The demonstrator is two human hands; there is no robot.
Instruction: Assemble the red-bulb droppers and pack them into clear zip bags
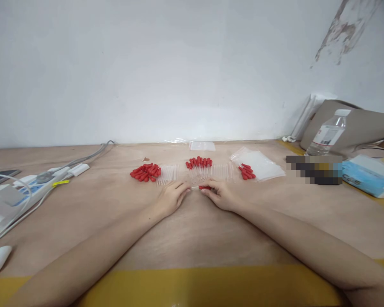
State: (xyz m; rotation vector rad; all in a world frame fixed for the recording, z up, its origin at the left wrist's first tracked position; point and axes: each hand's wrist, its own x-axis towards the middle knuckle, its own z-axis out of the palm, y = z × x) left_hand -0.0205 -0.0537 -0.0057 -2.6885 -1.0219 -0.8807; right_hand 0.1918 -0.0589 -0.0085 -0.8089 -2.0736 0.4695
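Between my hands lies a clear glass dropper tube point(195, 187), its right end meeting a red rubber bulb point(205, 187). My left hand point(173, 197) is closed on the tube. My right hand point(222, 194) pinches the bulb between thumb and fingers. Just beyond them, several assembled droppers point(199, 164) with red bulbs lie side by side. Bare glass tubes point(169, 174) are lined up left of these, and more tubes point(222, 171) to the right. A pile of loose red bulbs point(145, 172) sits at the left, a smaller group of bulbs point(246, 172) at the right.
Clear plastic bags point(262, 165) lie right of the small bulb group, and another bag point(202, 146) near the wall. A power strip point(38, 187) with cables occupies the left. A water bottle point(328, 134), a tissue pack point(369, 177) and a grey bag point(316, 121) are at the right.
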